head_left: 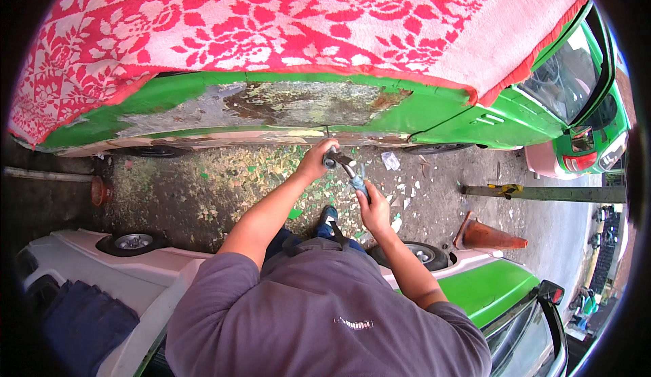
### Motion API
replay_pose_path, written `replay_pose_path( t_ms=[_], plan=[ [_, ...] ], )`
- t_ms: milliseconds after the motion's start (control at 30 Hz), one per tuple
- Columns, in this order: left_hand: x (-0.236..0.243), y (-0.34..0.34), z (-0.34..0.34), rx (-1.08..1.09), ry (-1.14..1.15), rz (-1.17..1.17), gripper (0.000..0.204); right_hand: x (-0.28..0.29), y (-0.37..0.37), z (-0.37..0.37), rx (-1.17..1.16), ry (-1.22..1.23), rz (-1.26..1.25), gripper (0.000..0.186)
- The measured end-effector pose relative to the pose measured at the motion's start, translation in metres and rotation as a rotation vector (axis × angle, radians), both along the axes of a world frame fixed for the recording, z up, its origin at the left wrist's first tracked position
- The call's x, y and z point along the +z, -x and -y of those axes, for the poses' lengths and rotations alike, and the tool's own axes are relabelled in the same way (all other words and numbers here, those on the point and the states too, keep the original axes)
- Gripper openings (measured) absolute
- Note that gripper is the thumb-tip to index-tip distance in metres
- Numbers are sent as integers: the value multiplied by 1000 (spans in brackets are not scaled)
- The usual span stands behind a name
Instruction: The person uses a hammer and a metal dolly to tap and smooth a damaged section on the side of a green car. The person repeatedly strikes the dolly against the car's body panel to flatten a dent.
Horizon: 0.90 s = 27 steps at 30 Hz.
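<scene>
My left hand (pixel 317 160) is closed on a dark metal piece (pixel 337 159) at the upper end of a hand tool. My right hand (pixel 375 211) grips the tool's blue-grey handle (pixel 359 183), below and to the right of the left. Both hands are in front of a green vehicle side (pixel 434 112), where a long scraped patch (pixel 271 102) shows bare grey, rust and flaking paint. A pink and white floral blanket (pixel 285 17) drapes over this vehicle above the patch.
Paint chips litter the ground (pixel 203 194). A second green and white vehicle (pixel 488 289) stands behind me. At right are an orange cone (pixel 495 238) lying over, a pole (pixel 556 194) and the road (pixel 569 234). A red bucket (pixel 100 189) sits at left.
</scene>
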<state>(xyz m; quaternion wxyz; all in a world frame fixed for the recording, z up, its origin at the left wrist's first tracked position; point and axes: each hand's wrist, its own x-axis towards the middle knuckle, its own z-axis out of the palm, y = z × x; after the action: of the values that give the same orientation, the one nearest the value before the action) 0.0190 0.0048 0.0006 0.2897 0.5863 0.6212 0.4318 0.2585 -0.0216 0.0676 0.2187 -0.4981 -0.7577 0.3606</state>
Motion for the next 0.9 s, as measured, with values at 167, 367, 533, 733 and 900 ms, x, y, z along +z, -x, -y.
replay_pose_path(
  t_ms=[167,367,533,733,900],
  plan=[
    [4,14,-10,76,-73,160,28,15,-12,-8,-77,60,-62,37],
    [8,30,-1,204,-255,352,27,5,-32,-10,-239,1,-134,37],
    [23,32,-1,84,-198,347,25,7,-47,-11,-321,153,-155,38],
    [20,32,-6,-32,-209,51,27,9,-48,-10,-310,124,-147,38],
    [13,28,-11,-28,-171,6,30,15,-46,-7,-267,144,-120,36]
  ],
)
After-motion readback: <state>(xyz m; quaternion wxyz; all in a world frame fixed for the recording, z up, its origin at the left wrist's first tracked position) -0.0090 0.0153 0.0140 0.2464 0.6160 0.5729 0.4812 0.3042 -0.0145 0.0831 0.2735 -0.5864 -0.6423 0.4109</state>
